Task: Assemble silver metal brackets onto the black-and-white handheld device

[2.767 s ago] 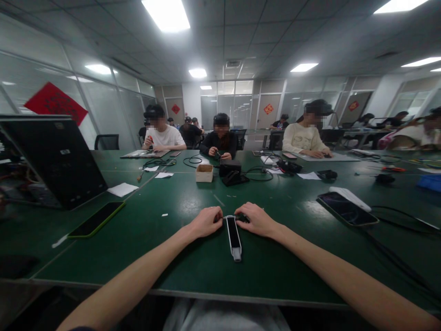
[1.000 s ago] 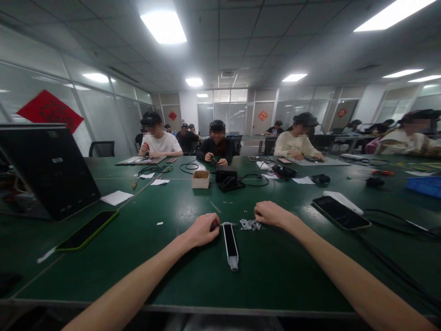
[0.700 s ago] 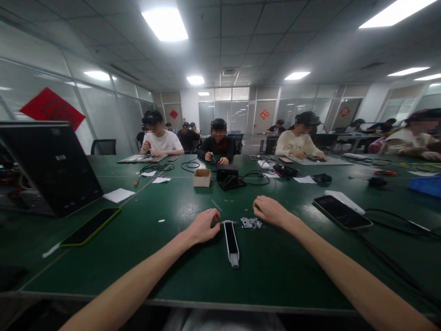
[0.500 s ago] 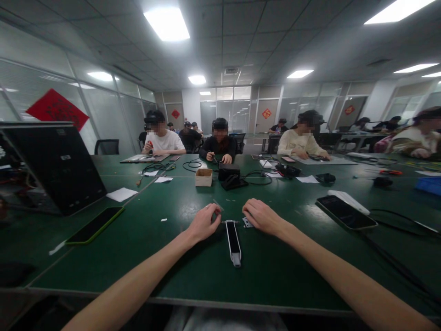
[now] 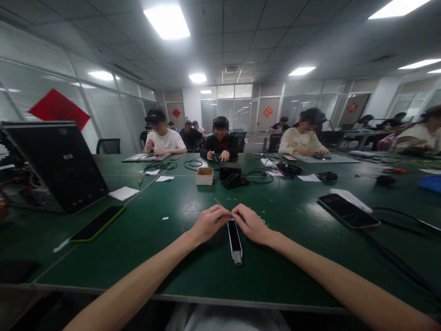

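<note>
green workbench [image 5: 282, 266] open on both sides of the hands. left hand [image 5: 208, 225] and right hand [image 5: 251, 224] almost touching above a slim black device [image 5: 234, 241], closing that gap. well apart: black phone [image 5: 347, 211], green-edged phone [image 5: 97, 223], cardboard box [image 5: 204, 176].

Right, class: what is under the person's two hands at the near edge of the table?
The top end of a slim black-and-white device runs under the left hand and right hand. Small metal bits lie just beyond the right hand. Whatever the hands cover cannot be seen.
</note>
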{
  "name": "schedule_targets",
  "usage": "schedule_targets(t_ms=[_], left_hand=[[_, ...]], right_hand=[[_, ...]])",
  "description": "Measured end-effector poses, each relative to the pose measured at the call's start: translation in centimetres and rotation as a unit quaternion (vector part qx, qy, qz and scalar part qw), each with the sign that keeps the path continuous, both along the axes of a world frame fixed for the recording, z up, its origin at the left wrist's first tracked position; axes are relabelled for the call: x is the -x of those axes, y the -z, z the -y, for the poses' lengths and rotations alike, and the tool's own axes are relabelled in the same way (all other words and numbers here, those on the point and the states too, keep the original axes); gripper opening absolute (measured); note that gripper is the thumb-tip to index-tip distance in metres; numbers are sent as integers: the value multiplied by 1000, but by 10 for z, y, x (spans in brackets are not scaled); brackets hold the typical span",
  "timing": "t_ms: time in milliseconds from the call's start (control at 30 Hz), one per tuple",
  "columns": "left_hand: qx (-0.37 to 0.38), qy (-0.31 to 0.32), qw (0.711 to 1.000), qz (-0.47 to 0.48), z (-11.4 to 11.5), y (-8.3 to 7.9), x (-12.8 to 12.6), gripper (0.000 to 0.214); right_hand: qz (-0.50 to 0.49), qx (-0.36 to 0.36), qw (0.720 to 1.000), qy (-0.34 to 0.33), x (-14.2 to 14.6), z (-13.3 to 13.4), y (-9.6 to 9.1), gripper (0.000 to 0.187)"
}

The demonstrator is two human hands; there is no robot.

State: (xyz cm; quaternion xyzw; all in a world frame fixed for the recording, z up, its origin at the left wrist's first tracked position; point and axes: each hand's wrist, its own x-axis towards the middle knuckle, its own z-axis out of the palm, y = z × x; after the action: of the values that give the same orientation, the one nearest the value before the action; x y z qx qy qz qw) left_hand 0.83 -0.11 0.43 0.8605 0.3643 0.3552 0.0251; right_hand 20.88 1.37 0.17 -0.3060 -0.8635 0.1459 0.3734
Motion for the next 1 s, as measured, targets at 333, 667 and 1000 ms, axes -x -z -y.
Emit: schedule_targets(t_ms=[333, 667, 1000], left_hand=[[-7, -7, 1000, 14, 2, -2, -2, 14], [103, -2, 981, -163, -19, -8, 30, 13], [118, -8, 977, -177, -17, -5, 22, 16]], right_hand=[[-44, 65, 997, -2, 6, 8, -3, 19], [169, -72, 981, 58, -35, -11, -13, 8], [233, -58, 970, 30, -35, -14, -9, 14]])
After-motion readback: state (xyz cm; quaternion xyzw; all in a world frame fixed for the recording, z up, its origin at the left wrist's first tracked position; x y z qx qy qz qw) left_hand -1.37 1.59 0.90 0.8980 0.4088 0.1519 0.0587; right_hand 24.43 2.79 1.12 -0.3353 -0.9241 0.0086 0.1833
